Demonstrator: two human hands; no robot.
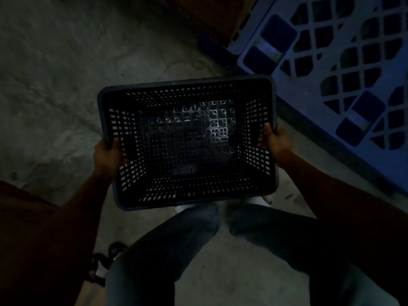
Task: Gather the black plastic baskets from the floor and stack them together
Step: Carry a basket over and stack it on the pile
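Note:
A black plastic basket with perforated walls hangs above the concrete floor in the middle of the head view, its open top facing me. My left hand grips its left rim, thumb inside the wall. My right hand grips the right rim, fingers curled over the edge. Faint patterns show through the basket's bottom; whether another basket is nested inside I cannot tell. The scene is very dim.
A blue plastic pallet with lattice openings lies at the upper right, close to the basket. Brown cardboard sits at the top centre. My legs in jeans stand below the basket. A dark sandal lies at lower left.

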